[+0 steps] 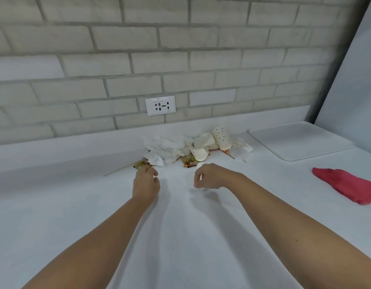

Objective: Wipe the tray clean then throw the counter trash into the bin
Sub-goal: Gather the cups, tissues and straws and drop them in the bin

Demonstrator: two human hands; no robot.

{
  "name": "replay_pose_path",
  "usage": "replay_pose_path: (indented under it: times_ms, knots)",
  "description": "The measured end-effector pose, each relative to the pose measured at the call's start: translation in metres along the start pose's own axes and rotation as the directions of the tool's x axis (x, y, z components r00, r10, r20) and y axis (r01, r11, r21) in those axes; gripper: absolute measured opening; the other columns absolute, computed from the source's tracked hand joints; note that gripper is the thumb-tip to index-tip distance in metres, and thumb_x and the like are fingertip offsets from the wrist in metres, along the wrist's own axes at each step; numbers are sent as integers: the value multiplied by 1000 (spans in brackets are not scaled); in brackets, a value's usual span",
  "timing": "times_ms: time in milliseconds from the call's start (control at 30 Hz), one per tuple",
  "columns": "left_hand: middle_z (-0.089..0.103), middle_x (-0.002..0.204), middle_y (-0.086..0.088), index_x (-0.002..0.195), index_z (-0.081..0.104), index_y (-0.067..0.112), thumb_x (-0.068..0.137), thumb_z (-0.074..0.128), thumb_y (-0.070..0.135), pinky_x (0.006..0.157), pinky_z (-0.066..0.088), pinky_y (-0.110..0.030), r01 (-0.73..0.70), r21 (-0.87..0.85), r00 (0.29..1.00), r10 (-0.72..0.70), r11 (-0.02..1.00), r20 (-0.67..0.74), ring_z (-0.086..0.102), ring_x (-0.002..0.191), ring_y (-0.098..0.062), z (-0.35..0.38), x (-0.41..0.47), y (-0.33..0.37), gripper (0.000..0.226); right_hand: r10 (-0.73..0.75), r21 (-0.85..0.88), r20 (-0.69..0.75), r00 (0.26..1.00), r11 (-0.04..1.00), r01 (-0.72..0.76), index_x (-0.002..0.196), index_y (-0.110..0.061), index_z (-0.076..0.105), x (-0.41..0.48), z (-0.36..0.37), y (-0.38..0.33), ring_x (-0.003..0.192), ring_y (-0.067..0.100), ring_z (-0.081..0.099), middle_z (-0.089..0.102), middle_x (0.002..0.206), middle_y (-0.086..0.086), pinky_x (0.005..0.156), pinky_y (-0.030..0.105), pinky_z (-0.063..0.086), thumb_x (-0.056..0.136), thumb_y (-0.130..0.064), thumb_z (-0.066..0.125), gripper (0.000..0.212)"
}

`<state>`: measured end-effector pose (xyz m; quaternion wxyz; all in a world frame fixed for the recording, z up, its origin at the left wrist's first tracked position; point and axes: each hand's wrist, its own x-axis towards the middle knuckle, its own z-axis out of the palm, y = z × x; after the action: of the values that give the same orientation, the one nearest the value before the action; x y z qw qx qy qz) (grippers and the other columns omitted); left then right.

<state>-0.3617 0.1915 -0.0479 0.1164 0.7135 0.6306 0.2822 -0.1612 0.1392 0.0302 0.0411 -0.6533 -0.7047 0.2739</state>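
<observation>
A heap of trash lies on the white counter near the wall: crumpled white tissues [159, 149], a dotted paper cup [222, 137] on its side, torn paper cup pieces [200, 153], brown wrappers [187, 160] and a thin wooden stick [118, 171]. My left hand [146, 182] hovers just in front of a brown wrapper [139, 165], fingers loosely curled and holding nothing. My right hand [209, 177] hovers close to the heap's front, fingers also loosely curled and empty. A white tray [299, 140] lies at the right. A red cloth [347, 184] lies in front of it.
A brick wall with a white power socket [160, 105] backs the counter. A white panel [351, 69] rises at the far right behind the tray. The counter [180, 236] stretches white toward me under both forearms.
</observation>
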Motion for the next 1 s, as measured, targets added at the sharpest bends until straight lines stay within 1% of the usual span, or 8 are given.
replay_pose_path:
  times_ms: [67,300,400,467,567,800,933,1000]
  knots:
    - [50,121,-14,107,59,0,88,47,1,91,41,-35,37,10,999,-37,999,8,46,113,-31,-3,21,-17,23,-12,9,-34,999,1000,13,106,-8,65,18,2,-9,83,15,52,51,86,-7,71,24,44,89,-25,58,25]
    - [45,121,-19,112,57,-1,91,46,12,91,41,-39,145,82,988,-149,986,49,42,109,-34,-3,79,-51,28,-21,126,-204,979,991,48,91,-6,62,76,8,-33,81,13,49,50,73,-10,63,20,37,90,-22,59,17]
    - [41,127,-16,119,53,2,93,46,22,95,37,-37,181,103,979,-189,978,74,38,114,-32,1,97,-58,34,-5,151,-298,954,987,53,88,-7,59,104,7,-42,85,16,53,56,80,-3,68,24,40,89,-26,59,19]
    - [40,129,-15,125,49,4,93,47,32,96,37,-38,186,134,977,-198,973,79,37,117,-32,4,107,-60,42,8,148,-336,942,988,44,99,-8,59,123,7,-47,97,22,55,56,99,3,80,28,43,89,-32,60,27]
    - [38,133,-12,129,45,9,91,49,35,97,36,-37,147,174,981,-165,974,97,36,121,-32,13,117,-61,46,9,87,-302,953,996,18,121,-9,49,151,9,-56,116,27,48,45,126,11,93,32,40,89,-37,59,43]
    - [40,128,-8,122,49,11,86,51,27,94,34,-33,117,311,965,-182,943,190,37,119,-29,22,137,-60,39,14,-6,-125,992,1000,-15,143,-17,25,205,13,-68,132,29,30,34,139,9,105,40,35,78,-45,70,84]
    - [48,124,-6,122,47,13,81,60,48,94,34,-34,153,322,936,-242,934,256,40,120,-28,22,146,-61,55,8,-63,4,1000,998,-8,144,-15,24,224,18,-65,134,31,28,34,141,11,104,40,37,80,-26,68,79]
    - [55,116,-4,116,50,13,80,62,50,91,35,-31,214,275,918,-289,937,270,46,116,-25,21,150,-60,53,-11,-97,-33,999,995,8,140,-11,31,229,23,-64,128,31,35,41,134,12,97,37,41,84,-15,60,64]
